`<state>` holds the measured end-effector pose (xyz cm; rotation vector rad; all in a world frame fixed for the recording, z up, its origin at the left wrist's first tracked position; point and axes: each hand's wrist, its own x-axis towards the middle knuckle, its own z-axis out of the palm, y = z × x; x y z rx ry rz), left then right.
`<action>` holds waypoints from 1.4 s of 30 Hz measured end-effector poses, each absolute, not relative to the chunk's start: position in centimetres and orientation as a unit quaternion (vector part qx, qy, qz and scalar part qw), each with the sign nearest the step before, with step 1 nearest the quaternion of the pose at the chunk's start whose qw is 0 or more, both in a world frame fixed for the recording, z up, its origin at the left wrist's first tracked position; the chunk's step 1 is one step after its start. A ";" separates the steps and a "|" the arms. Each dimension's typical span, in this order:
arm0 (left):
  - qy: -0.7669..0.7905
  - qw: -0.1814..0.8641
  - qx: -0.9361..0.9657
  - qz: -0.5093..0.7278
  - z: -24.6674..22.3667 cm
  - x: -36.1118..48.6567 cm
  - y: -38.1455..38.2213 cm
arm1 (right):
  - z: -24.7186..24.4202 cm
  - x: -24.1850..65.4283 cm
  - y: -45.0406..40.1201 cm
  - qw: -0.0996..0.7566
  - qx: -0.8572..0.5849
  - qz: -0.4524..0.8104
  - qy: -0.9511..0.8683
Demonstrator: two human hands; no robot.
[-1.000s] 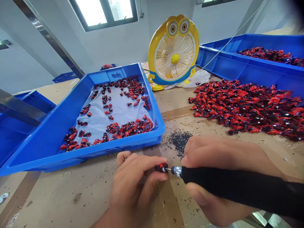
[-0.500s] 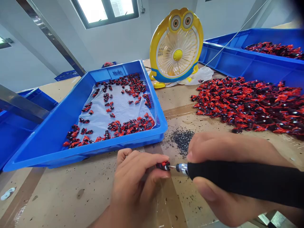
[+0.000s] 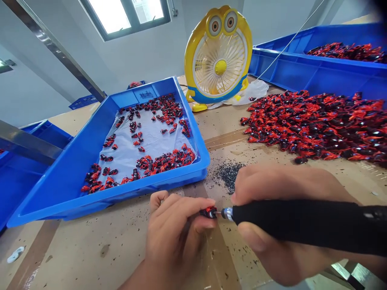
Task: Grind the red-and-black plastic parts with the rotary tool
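Left hand (image 3: 173, 229): thumb and forefinger pinched on one small part; the other fingers curled behind, partly hidden; forearm cut off at the lower edge.

Small part (image 3: 209, 212): red and black, between the left fingertips, one end facing the right hand; the rest covered by the fingers, full shape hard to make out.

Right hand (image 3: 281, 225): fingers closed around a tool, one digit above, the thumb beneath; remaining fingers largely hidden.

Tool (image 3: 290, 221): black handle, silver collar, thin tip at the part's exposed end; too small to tell whether the tip enters. Rear cut off at the right edge.

Dark shavings (image 3: 227, 174): just beyond the right fingertips, partly covered by that hand.

Blue tray (image 3: 204, 159): beyond and left of the left fingers; pale liner, scattered red-and-black pieces, the nearest partly masked by the front wall.

Heap of similar pieces (image 3: 317, 125): beyond the right hand, cut off at the right edge.

Blue bin (image 3: 320, 78): behind the heap, likewise cropped.

Yellow fan (image 3: 220, 67): well beyond both sets of fingertips, blades indistinct behind the grille.

White object (image 3: 15, 254): far left of the left fingers, unidentifiable.
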<state>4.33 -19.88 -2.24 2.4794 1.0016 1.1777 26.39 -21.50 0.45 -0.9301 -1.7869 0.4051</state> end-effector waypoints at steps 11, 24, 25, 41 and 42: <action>0.362 0.117 0.834 0.399 -3.6 3.4 -20.1 | 0.7 25.5 -22.7 0.598 -0.401 0.166 -0.673; 0.339 0.135 0.841 0.400 -3.8 3.6 -20.0 | 0.6 24.1 -23.4 0.670 -0.435 0.154 -0.581; 0.341 0.136 0.836 0.407 -3.8 3.7 -20.0 | 0.6 24.3 -23.3 0.665 -0.428 0.158 -0.591; 0.351 0.209 0.812 0.418 -4.5 3.6 -20.4 | -0.4 26.0 -22.8 0.632 -0.379 0.123 -0.665; 0.348 0.215 0.814 0.412 -4.5 3.6 -20.4 | -0.4 26.2 -22.8 0.630 -0.380 0.119 -0.667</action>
